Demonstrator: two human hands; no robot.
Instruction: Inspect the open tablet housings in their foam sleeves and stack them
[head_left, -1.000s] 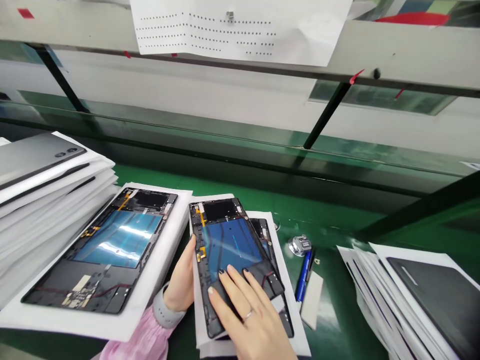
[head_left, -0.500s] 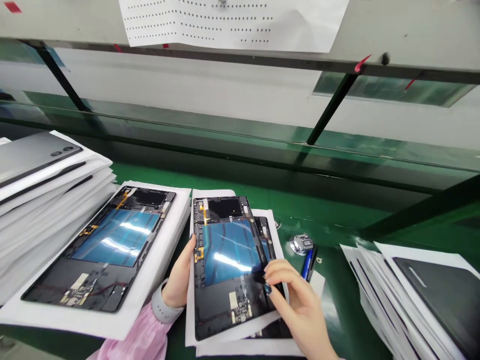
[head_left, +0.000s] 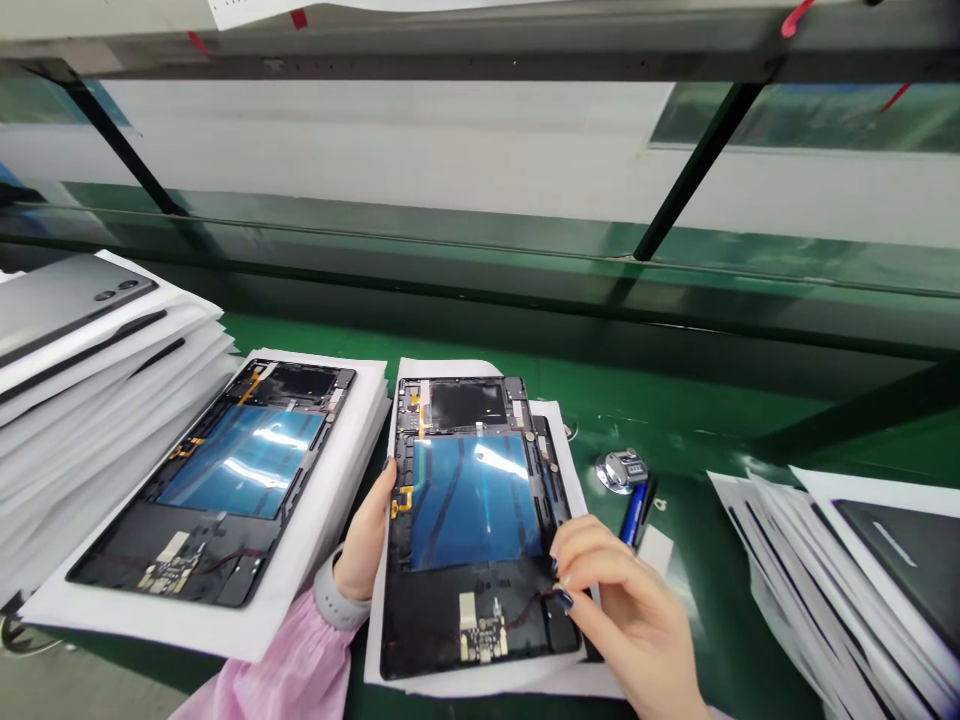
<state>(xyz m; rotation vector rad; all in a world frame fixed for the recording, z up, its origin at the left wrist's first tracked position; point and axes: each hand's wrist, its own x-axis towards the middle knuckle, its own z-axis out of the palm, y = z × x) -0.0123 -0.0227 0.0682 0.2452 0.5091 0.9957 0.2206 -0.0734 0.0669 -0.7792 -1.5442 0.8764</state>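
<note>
At the green bench (head_left: 691,580), my left hand (head_left: 367,545) grips the opened tablet (head_left: 427,620) by its left edge, over white paper (head_left: 450,367). My right hand (head_left: 637,615), flat across it a second ago, now pinches near the right edge, holding what I cannot tell; close work there seems underway.

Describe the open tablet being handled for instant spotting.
On the green tabletop, look between the left stack and right stack. There, the open blue-panelled tablet partly covers another tablet. Unlike the similar tablet on its left, it has the left hand holding one edge, the right hand at the other.
</note>
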